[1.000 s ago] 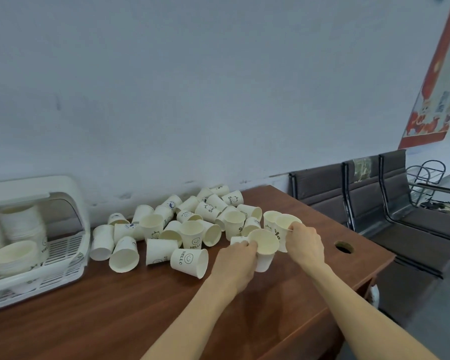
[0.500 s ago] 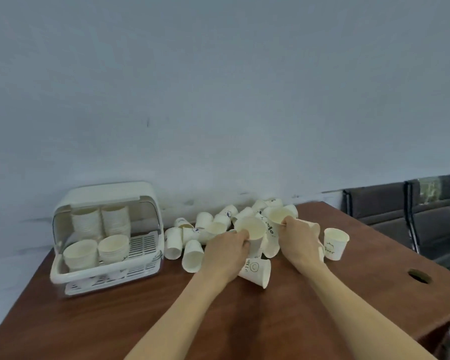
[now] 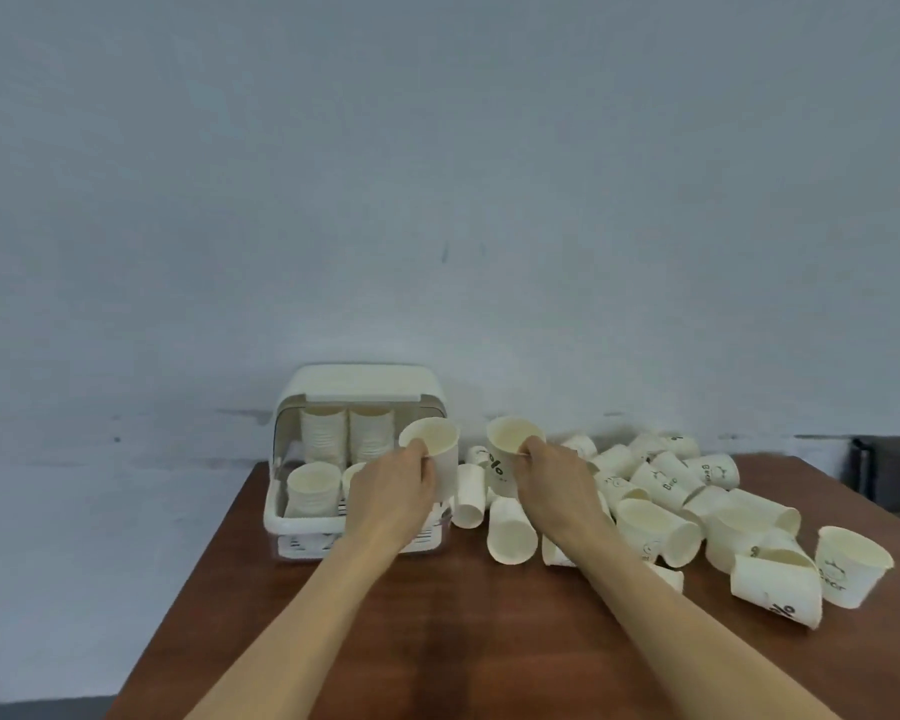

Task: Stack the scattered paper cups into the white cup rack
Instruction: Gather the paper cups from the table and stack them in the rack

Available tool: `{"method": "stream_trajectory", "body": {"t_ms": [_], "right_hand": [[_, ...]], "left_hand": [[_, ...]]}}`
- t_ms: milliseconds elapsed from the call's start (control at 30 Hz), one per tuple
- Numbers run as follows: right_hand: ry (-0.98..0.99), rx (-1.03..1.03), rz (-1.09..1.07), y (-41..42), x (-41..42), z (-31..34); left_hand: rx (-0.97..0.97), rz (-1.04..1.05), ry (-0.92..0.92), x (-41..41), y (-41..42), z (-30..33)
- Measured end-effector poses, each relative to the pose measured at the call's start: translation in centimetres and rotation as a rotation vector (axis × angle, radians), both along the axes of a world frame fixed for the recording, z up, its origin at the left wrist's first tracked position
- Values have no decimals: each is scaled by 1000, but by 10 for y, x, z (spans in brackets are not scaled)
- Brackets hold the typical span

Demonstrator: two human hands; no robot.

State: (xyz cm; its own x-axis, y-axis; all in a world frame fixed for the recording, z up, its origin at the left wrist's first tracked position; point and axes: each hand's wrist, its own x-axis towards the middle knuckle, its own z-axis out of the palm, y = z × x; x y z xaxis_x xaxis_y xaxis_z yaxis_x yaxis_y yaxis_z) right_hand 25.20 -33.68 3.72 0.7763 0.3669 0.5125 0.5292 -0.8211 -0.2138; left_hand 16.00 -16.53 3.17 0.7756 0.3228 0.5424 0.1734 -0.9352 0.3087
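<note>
Counter [image 3: 437,641]: brown wood w/ reddish grain, its left edge runs diagonal from the wall down to the bottom of the view. Wall [image 3: 437,200] behind: pale blue-grey, plain, w/ a small dark mark approx. in the middle and a scuffed, darker line low down, just above counter level. At far right, next to the counter edge, a dark chair [image 3: 892,485] is partly in view; only its back shows. Floor [image 3: 37,706]: a grey strip at bottom left, below the wall.
</note>
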Motion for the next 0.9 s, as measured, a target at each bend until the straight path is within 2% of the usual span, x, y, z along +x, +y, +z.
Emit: {"method": "stream_trajectory", "body": {"t_ms": [400,633,900], "right_hand": [[28,37,228,115,-17,-3],[85,42,240,153,-17,-20],[165,-128,221,167,-12,-48]], "left_hand": [[-64,217,-48,-26,98,-5],[-56,305,-31,-31,121,-13],[-69,321,9,-26,132,-22]]}}
